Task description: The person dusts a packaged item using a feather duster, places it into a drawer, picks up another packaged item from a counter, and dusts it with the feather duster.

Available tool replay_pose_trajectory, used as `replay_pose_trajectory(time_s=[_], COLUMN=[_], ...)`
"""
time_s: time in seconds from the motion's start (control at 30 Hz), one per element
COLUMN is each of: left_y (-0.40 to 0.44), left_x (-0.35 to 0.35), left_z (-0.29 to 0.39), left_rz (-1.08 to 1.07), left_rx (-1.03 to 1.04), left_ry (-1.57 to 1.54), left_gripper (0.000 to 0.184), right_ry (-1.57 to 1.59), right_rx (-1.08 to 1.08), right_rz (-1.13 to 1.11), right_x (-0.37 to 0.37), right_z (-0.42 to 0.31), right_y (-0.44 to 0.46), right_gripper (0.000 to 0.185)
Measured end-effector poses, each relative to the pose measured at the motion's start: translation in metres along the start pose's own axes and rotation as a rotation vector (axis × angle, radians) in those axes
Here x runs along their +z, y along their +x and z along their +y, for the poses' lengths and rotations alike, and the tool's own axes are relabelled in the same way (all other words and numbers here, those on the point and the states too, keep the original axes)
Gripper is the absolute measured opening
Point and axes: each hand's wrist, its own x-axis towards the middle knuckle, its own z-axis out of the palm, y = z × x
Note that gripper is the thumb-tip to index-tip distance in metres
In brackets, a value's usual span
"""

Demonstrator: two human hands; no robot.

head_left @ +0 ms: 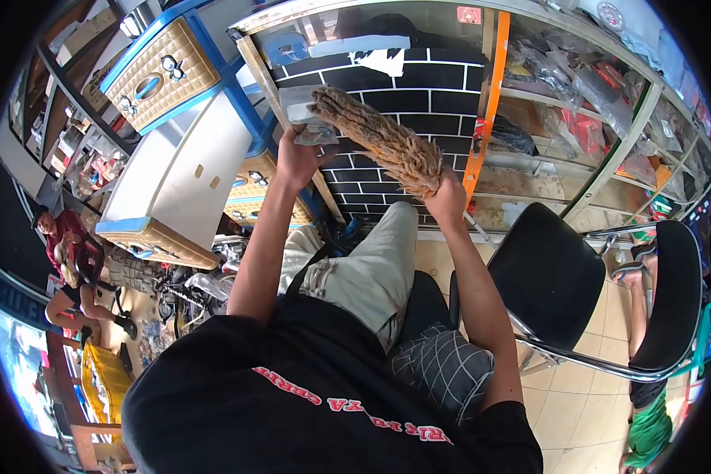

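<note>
My right hand [449, 197] is closed round the near end of a brown, shaggy duster [387, 142]. The duster slants up and to the left, its far end beside a clear plastic packet [314, 133]. My left hand [299, 162] holds that packet from below with fingers bent round it; what is inside cannot be made out. Both hands are raised before a glass-fronted cabinet [379, 79] with a black brick pattern. The duster's tip overlaps the packet in view, and whether they touch is unclear.
A drawer unit [166, 174] with blue edges stands at left, and shelves of bagged parts [577, 95] at right. A black chair [549, 276] is close by my right arm. One person [67, 245] sits far left; another person's leg [638, 308] shows at right.
</note>
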Motion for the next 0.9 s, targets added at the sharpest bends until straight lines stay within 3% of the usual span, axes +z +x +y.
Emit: replay_pose_trajectory(time_s=[0.17,0.27,0.47,0.53,0.57,0.6,0.67,0.7,0.77,0.8,0.87,0.9], left_y=[0.011,0.003,-0.007,-0.004,-0.010,0.006,0.003,0.009,0.014,0.008,0.002,0.007], left_x=[-0.011,0.001,0.020,0.012,0.023,0.003,0.014,0.017,0.014,0.016,0.017,0.012], left_z=[0.005,0.010,0.012,0.007,0.004,0.000,0.001,-0.003,-0.004,0.001,0.005,0.001], left_rz=[0.096,0.038,0.066,0.145,0.127,0.204,0.171,0.123,0.128,0.021,0.065,-0.005], left_rx=[0.085,0.318,0.288,0.191,0.281,0.175,0.188,0.329,0.357,0.291,0.262,0.307], left_ry=[-0.123,0.076,0.009,0.098,0.108,0.156,0.072,0.001,-0.068,-0.138,-0.133,-0.176], left_gripper=[0.033,0.039,0.029,0.036,0.043,0.050,0.056,0.057,0.052,0.050,0.050,0.052], right_ry=[0.144,0.381,0.197,0.147,0.147,0.176,0.320,0.249,0.268,0.271,0.089,0.159], right_rx=[-0.145,-0.178,-0.080,-0.087,-0.125,-0.058,-0.059,-0.065,-0.214,-0.260,-0.141,-0.086], right_rz=[0.115,0.007,-0.198,-0.258,-0.273,-0.319,-0.264,-0.303,-0.247,-0.220,-0.210,-0.187], right_x=[0.000,0.001,0.008,0.014,0.029,0.036,0.020,0.009,0.012,0.014,0.012,0.014], right_z=[0.007,0.001,0.000,0.015,0.034,0.047,0.029,0.020,0.024,0.026,0.018,0.015], right_y=[0.001,-0.001,-0.007,-0.010,-0.012,-0.014,-0.009,-0.006,-0.002,-0.001,-0.005,-0.005], right_gripper=[0.038,0.037,0.027,0.026,0.026,0.030,0.032,0.033,0.028,0.027,0.025,0.027])
